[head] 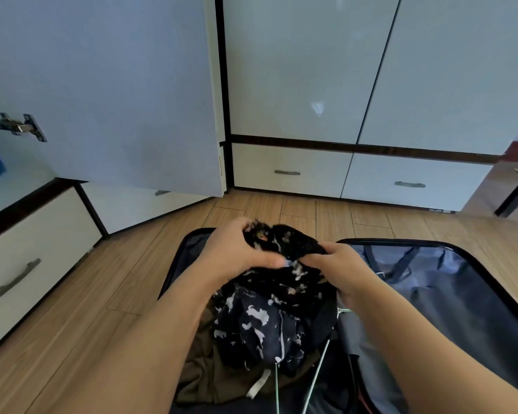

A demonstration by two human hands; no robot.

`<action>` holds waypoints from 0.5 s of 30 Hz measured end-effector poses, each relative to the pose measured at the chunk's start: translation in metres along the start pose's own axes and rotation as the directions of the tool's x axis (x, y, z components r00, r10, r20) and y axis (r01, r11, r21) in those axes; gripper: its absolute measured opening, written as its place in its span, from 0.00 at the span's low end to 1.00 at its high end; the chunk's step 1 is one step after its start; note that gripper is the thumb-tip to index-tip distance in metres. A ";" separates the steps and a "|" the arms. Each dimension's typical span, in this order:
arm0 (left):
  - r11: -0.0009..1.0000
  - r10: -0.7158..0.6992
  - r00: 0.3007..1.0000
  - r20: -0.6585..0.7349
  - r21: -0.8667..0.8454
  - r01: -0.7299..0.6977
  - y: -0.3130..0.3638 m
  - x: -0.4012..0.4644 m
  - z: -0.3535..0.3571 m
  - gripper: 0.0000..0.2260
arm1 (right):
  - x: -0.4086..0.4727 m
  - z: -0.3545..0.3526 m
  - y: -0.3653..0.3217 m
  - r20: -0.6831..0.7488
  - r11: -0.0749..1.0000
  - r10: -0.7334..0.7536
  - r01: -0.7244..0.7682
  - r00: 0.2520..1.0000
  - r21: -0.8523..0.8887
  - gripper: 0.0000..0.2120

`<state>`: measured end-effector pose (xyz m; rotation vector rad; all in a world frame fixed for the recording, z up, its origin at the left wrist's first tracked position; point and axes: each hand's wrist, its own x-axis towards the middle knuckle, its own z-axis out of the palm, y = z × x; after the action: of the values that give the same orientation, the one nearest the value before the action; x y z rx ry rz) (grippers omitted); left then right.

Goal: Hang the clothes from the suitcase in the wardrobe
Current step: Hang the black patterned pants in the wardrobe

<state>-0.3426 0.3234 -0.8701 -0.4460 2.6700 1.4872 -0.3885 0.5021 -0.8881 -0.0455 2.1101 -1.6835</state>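
I see both hands raised over the open suitcase [449, 282], which lies on the wooden floor [81, 294] at the 6 o'clock part of the view; the left hand [237, 249] has its fingers curled round the upper edge of a black garment with white print [269, 306], thumb on the near side; the right hand [341, 267] pinches the same garment at its 3 o'clock side, fingers curled into the fabric; each grip is closed on the cloth. The garment hangs bunched from the two hands down into the left half of the suitcase; below it lies an olive-brown garment [204, 375], touching it; thin green cords [317, 372] run across the case at 5 o'clock; I cannot tell what they belong to. The right half of the suitcase shows grey lining and dark straps. The wardrobe [371, 70] stands at 12 o'clock, its two right doors shut, drawers below them; one wardrobe door [108, 94] at 10 o'clock stands open, with a metal hinge [20, 127] visible at 9 o'clock.
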 end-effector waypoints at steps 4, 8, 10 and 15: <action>0.877 -0.096 0.995 -0.039 0.470 0.104 -0.035 0.005 0.015 0.27 | 0.000 -0.002 -0.010 0.046 0.906 0.191 -0.194 0.980 0.375 0.09; 0.823 -0.254 0.965 -0.072 0.508 0.254 -0.056 0.012 0.022 0.11 | -0.005 0.005 -0.027 0.277 0.834 0.275 -0.372 0.921 0.407 0.10; 0.892 -0.450 0.893 0.008 0.055 0.449 -0.057 0.014 0.018 0.11 | -0.011 -0.001 -0.036 0.367 0.807 0.197 -0.363 0.909 0.465 0.11; 0.337 -0.422 0.867 0.264 -0.842 0.421 -0.040 0.005 -0.010 0.09 | 0.003 -0.021 -0.010 0.048 0.992 -0.058 0.052 0.997 0.115 0.12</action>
<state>-0.3353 0.2941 -0.8985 -1.0667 1.2673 2.5012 -0.4011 0.5177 -0.8763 -0.1127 1.9889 -1.8123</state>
